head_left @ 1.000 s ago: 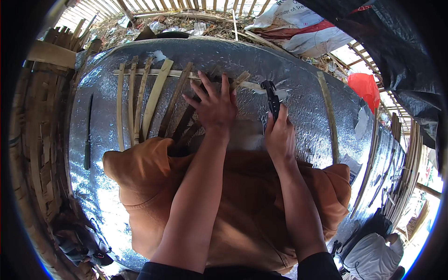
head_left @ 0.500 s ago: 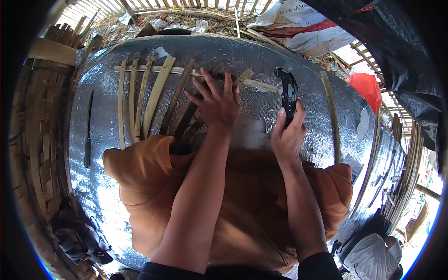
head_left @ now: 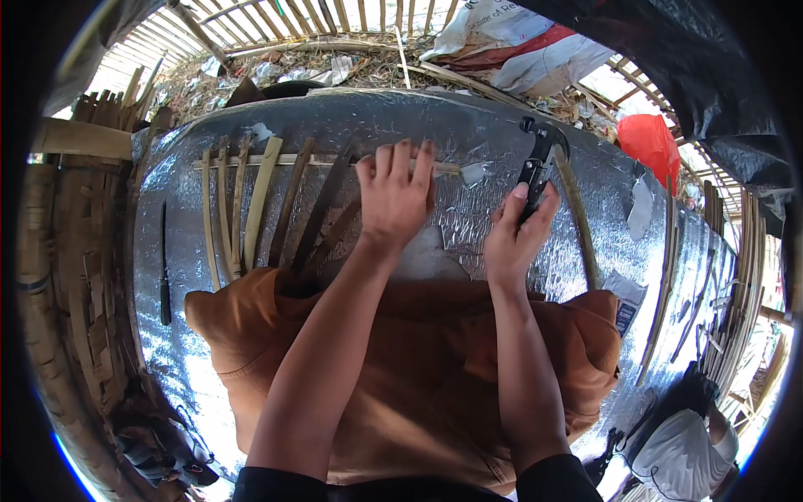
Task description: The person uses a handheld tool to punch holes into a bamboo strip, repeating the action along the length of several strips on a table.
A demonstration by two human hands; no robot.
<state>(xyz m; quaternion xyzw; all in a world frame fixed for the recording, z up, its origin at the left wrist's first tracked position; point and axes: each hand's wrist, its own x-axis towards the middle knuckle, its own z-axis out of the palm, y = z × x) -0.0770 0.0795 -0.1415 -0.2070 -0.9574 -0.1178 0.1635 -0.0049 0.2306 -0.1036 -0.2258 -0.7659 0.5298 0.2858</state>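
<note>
My right hand (head_left: 520,230) is wrapped round the dark handle of a black hammer (head_left: 541,155), its head raised and pointing away from me. To its left, my left hand (head_left: 396,199) lies over a row of bamboo strips, its fingers bent over one slanting strip (head_left: 339,224) where it meets a thin crosspiece (head_left: 330,160). The fingertips are blurred and partly hidden. Several more strips, among them a pale wide one (head_left: 263,201), lie side by side across the crosspiece on the left. Brown cloth (head_left: 401,368) covers my lap below both forearms.
A silver foil sheet (head_left: 493,226) covers the work surface. At the left lies a long dark-handled knife (head_left: 165,276). A single bamboo stick (head_left: 579,217) stands right of the hammer. Stacked bamboo (head_left: 79,276) borders the left; a red bag (head_left: 651,151) hangs at the far right.
My left hand's spread fingers have drawn together and bent. The hammer in my right hand has tilted, its head swinging right. The whole view has shifted slightly.
</note>
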